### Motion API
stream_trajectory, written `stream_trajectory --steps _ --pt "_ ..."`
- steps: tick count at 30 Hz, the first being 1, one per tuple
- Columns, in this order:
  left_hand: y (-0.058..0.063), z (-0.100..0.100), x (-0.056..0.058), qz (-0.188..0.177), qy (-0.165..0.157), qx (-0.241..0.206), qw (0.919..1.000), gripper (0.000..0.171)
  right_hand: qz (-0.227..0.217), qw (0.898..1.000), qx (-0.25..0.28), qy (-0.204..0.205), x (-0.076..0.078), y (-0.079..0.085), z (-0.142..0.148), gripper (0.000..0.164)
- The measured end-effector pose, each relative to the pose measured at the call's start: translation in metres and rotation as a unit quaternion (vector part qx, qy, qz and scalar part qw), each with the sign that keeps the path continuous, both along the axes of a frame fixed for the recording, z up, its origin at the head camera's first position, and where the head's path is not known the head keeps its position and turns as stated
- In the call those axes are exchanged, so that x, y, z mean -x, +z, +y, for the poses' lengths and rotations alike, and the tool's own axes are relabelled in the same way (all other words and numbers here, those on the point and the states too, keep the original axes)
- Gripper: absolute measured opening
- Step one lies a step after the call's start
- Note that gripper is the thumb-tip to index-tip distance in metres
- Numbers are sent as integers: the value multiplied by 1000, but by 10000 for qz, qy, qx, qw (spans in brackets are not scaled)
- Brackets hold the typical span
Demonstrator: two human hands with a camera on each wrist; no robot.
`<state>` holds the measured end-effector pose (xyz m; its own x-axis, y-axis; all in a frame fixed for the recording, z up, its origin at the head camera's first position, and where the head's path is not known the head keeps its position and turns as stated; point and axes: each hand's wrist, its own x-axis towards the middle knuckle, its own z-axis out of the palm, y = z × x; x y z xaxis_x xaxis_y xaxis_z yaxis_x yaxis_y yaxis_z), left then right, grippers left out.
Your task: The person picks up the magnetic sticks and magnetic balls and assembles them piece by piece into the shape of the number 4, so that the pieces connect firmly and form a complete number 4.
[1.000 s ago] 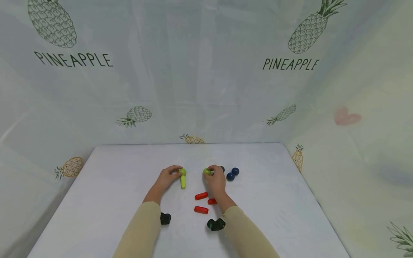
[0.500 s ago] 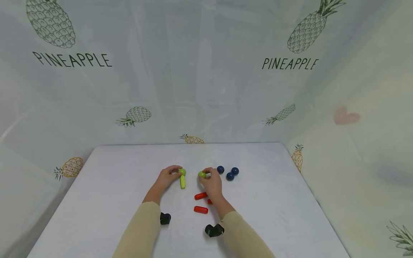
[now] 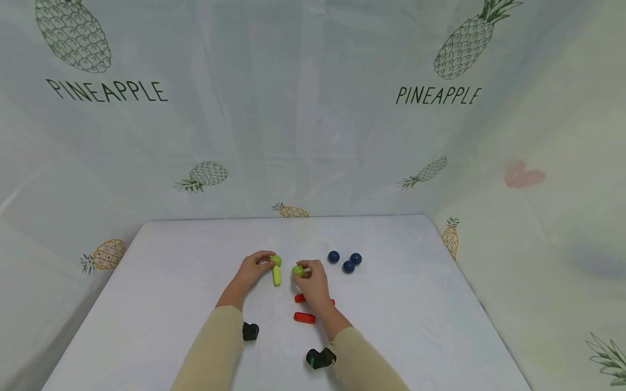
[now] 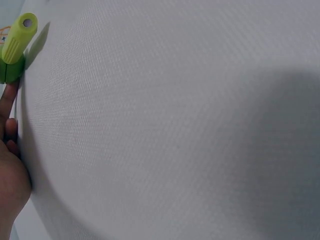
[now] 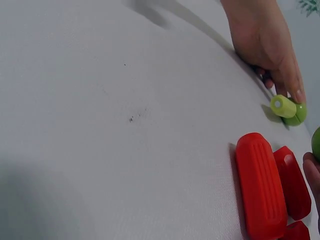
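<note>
On the white tabletop my left hand [image 3: 254, 267] holds a green ball [image 3: 276, 260] between thumb and fingers. A yellow-green rod [image 3: 276, 276] with a small metal end extends from that ball toward me; the left wrist view shows this rod [image 4: 20, 37] joined to the green ball [image 4: 12, 70]. Just to the right, my right hand [image 3: 314, 283] pinches a second green ball [image 3: 297, 270], a short gap away from the first. Red ribbed rods [image 5: 261, 185] lie under and in front of the right hand, partly covered by it in the head view.
Three dark blue balls [image 3: 348, 266] sit at the right, beyond the right hand. Black wrist cameras [image 3: 320, 358] stick out by both sleeves. A pale curtain printed with pineapples [image 3: 208, 172] hangs behind the table's far edge.
My right hand has moved left and slightly toward me with its green ball, closing in on the left one. All three blue balls are now uncovered. The left hand stays put.
</note>
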<state>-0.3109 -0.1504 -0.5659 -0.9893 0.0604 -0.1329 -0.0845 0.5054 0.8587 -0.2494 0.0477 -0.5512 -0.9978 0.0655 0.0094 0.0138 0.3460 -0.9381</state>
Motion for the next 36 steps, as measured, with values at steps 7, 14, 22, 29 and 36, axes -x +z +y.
stream_trajectory --steps 7,14,22,29,36 --pt "0 -1 0 80 -71 -18 9999 32 12 9997 7 254 -6 0 -5 30" --pt "-3 -2 0 39 -72 -101 9999 33 -38 9991 108 396 -10 -1 -10 28" --pt "-4 -3 0 297 -128 -128 9994 32 -10 9978 23 669 -11 1 -13 27" --pt "-4 -4 0 324 -133 -152 9993 32 189 9941 -476 958 -13 3 -17 26" --pt "-2 -4 -1 327 -159 -103 9993 32 287 9915 -630 1098 -15 5 -17 27"
